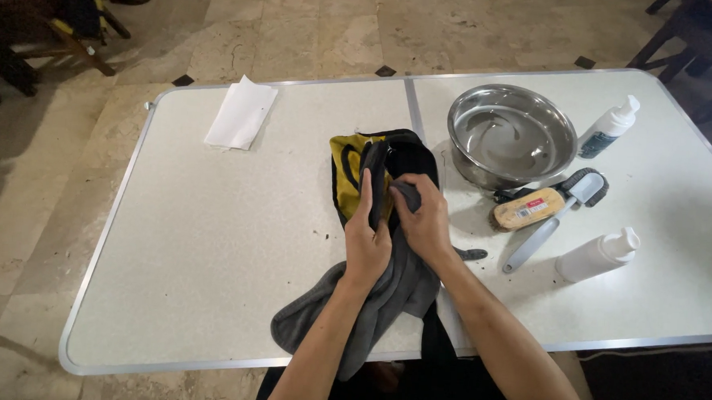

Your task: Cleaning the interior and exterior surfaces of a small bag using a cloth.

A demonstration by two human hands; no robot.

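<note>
At frame centre the left hand [368,239] grips the black-and-yellow shoe [373,165] upright to steady it, while the right hand [423,223] pinches a grey cloth [384,293] against it, probably wiping. The steel bowl [511,135], brushes [544,207] and two white bottles [598,254] sit within reach at the counter's [210,242] right.

Two white pump bottles [611,127] [598,254] at table's right, red-and-white label [536,206] on wooden brush [528,210]
</note>
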